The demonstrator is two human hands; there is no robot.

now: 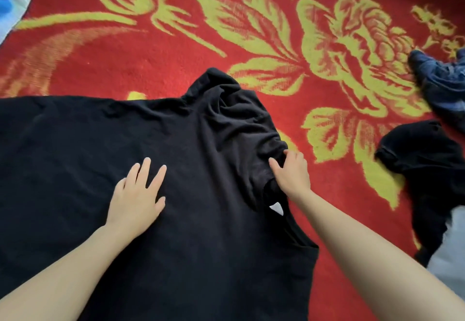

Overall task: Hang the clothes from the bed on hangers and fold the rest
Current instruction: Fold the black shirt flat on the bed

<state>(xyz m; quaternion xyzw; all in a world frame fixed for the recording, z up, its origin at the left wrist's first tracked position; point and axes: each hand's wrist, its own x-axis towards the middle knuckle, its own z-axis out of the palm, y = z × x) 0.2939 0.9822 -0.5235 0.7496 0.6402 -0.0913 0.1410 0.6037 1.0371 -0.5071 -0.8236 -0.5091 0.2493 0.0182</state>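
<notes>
— While the black shirt point(201, 220) lies spread on the red blanket point(151, 56) of the bed, how is it held?
— It is pinned near its middle by the left hand point(137, 194), which is laid flat with fingers straight and spread; nothing is gripped. This is judged to stop the body of the shirt from sliding.
— And the right hand point(293, 173)?
— Its fingers are curled into the bunched cloth point(251, 124) at the shirt's right edge, where the fabric is gathered and rumpled. A fold or a smoothing pull is judged to be in hand there.
— Which edges are seen?
— The shirt's far edge is seen lying fairly straight, and its left part is cut off by the frame. The right edge is uneven where the cloth is heaped.
— What room is there?
— Beyond the shirt, bare blanket is seen, so cloth can be drawn that way. To the shirt's right a second black garment point(425, 169) lies apart from it, with jeans point(442, 84) farther off; a wide sweep rightward is judged likely to catch them.
</notes>
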